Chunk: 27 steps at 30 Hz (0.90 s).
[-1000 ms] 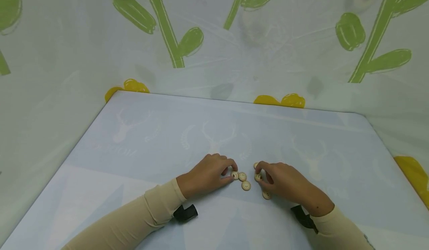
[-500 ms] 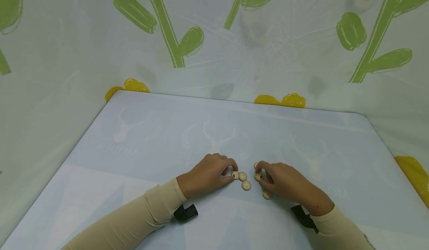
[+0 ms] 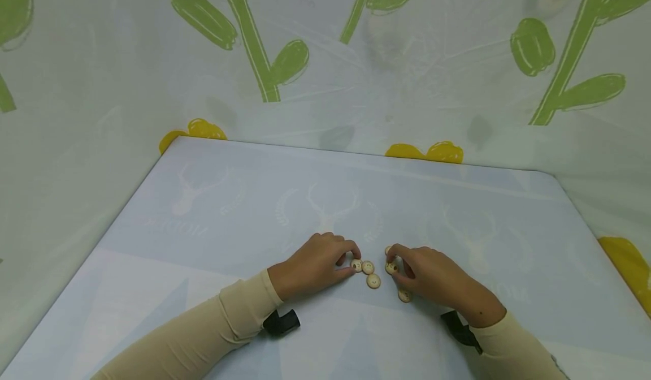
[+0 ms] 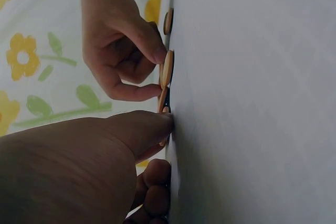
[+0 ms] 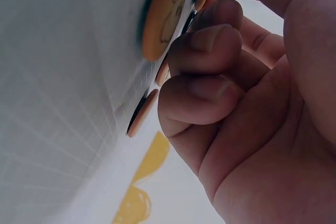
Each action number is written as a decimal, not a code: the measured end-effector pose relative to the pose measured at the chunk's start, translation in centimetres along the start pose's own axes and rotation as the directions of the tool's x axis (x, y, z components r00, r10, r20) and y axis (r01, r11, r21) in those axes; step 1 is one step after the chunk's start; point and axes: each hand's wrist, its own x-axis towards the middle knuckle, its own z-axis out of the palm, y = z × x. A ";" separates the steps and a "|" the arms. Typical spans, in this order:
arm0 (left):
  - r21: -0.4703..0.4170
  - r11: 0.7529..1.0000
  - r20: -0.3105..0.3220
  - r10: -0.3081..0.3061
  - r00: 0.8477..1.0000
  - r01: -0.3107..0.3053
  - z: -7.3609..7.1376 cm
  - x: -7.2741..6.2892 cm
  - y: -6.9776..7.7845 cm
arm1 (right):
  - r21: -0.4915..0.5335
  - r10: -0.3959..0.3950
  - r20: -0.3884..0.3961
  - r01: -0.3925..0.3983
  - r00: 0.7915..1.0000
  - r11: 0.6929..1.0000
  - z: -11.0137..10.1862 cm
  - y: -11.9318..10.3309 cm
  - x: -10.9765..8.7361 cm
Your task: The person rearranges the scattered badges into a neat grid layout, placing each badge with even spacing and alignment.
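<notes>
Several small round wooden discs with dark marks on their faces lie on the table in the head view. My left hand (image 3: 315, 264) pinches the leftmost disc (image 3: 357, 266) between thumb and index finger. A second disc (image 3: 368, 267) adjoins it on the right, and a third disc (image 3: 373, 281) sits just below. My right hand (image 3: 432, 272) pinches another disc (image 3: 391, 268) with thumb and forefinger. One disc (image 3: 388, 250) peeks out behind that index finger; a further disc (image 3: 404, 296) lies under the thumb side. In the right wrist view, a near disc (image 5: 168, 17) carries a line drawing.
The pale blue table (image 3: 244, 193) has faint antler prints and a far edge against a white curtain (image 3: 315, 57) with green leaf patterns. Dark wrist cameras are strapped below both sleeves (image 3: 249, 306).
</notes>
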 end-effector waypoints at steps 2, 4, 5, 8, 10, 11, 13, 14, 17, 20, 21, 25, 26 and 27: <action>-0.001 1.000 -0.001 0.004 1.000 -0.004 0.1 0.0 0.0 | 0.002 0.013 0.005 -0.013 1.000 1.000 0.0 -0.1 -0.1; -0.003 1.000 -0.005 0.009 1.000 -0.009 0.1 0.0 0.1 | 0.001 0.030 0.012 -0.030 0.999 1.000 0.0 -0.1 -0.2; -0.005 1.000 -0.007 0.012 1.000 -0.012 0.2 0.1 0.1 | 0.000 0.038 0.015 -0.038 0.999 0.999 0.0 -0.1 -0.2; -0.010 1.000 -0.013 0.021 1.000 -0.021 0.3 0.1 0.1 | -0.009 0.045 0.017 -0.045 0.999 0.999 0.0 0.0 -0.4; -0.012 1.000 -0.014 0.024 1.000 -0.024 0.4 0.1 0.2 | -0.020 0.034 0.007 -0.034 0.999 0.999 0.0 0.1 -0.6; -0.014 1.000 -0.011 0.023 1.000 -0.023 0.4 0.1 0.2 | -0.024 0.028 0.001 -0.028 1.000 0.999 0.1 0.1 -0.6; -0.017 1.000 -0.007 0.021 1.000 -0.021 0.4 0.0 0.3 | -0.030 0.017 -0.009 -0.017 1.000 0.999 0.1 0.2 -0.8; -0.019 1.000 -0.005 0.020 1.000 -0.020 0.4 0.0 0.3 | -0.032 0.015 -0.014 -0.015 1.000 0.999 0.1 0.2 -0.8; -0.018 1.000 0.000 0.022 1.000 -0.022 0.3 -0.1 0.3 | -0.018 0.006 -0.020 -0.007 1.000 1.000 -0.1 0.0 -0.9; -0.012 1.000 -0.005 0.018 1.000 -0.018 0.3 -0.1 0.2 | -0.002 -0.002 -0.031 0.002 1.000 1.000 -0.6 -0.4 -1.0; -0.010 1.000 -0.008 0.015 1.000 -0.015 0.2 -0.1 0.2 | 0.003 -0.002 -0.033 0.002 0.999 1.000 -0.7 -0.5 -1.1; -0.001 1.000 -0.020 0.006 1.000 -0.006 0.1 0.0 0.0 | 0.006 0.019 -0.044 -0.019 0.999 1.000 -1.1 -0.7 -1.6; 0.002 1.000 -0.021 0.008 1.000 -0.008 0.1 0.0 0.0 | 0.007 0.024 -0.046 -0.023 0.999 1.000 -1.1 -0.7 -1.8; 0.001 1.000 -0.023 0.015 1.000 -0.015 0.1 0.0 -0.1 | 0.011 0.027 -0.047 -0.026 0.999 1.000 -1.1 -0.7 -2.0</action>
